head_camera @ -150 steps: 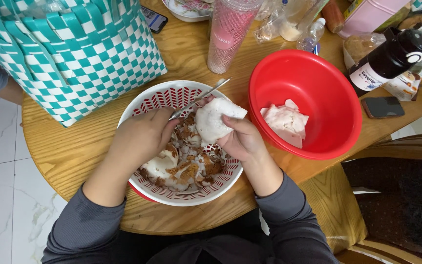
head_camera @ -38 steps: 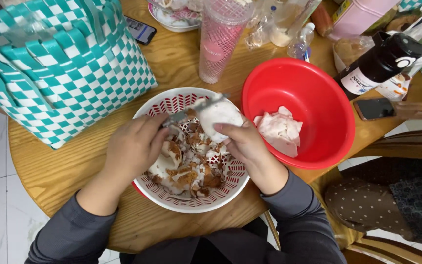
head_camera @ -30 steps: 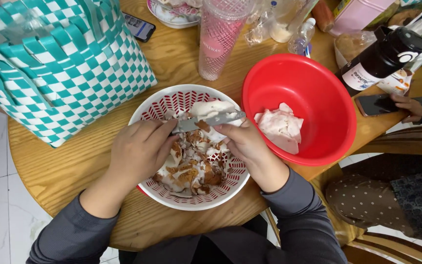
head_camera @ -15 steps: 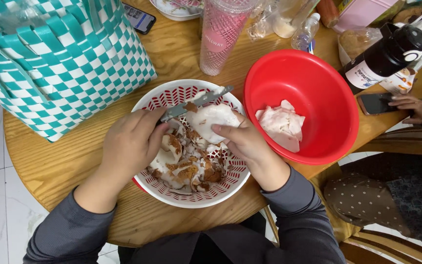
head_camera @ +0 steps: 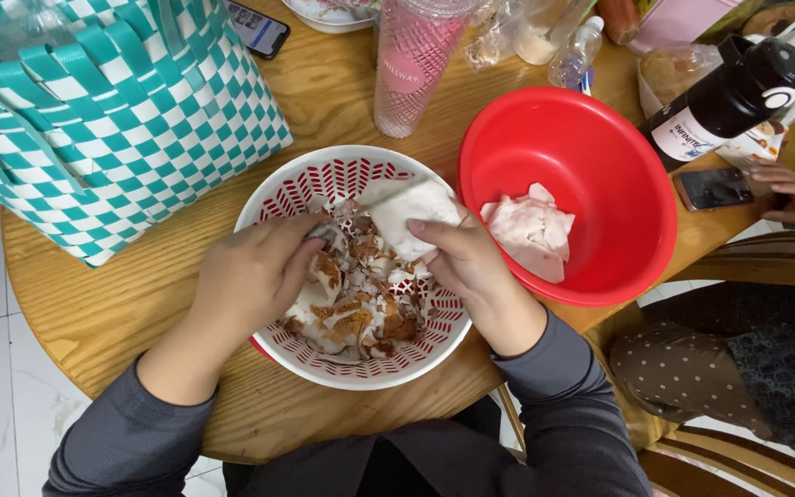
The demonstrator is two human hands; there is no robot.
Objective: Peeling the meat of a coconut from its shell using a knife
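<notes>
Inside the white-and-red colander [head_camera: 324, 184] lie brown peelings; the right hand [head_camera: 466, 267] grips a white peeled chunk [head_camera: 407, 210], the left hand [head_camera: 250, 276] curls around a tool. Beside it, the red bowl [head_camera: 600, 156] holds white pieces [head_camera: 531, 235] on the round wooden table [head_camera: 94, 313].

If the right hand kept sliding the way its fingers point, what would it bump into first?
The right hand points up and left, already gripping the white peeled piece. Straight on, it would probably meet the colander's far rim, then maybe the pink tumbler; depth is unclear.
</notes>
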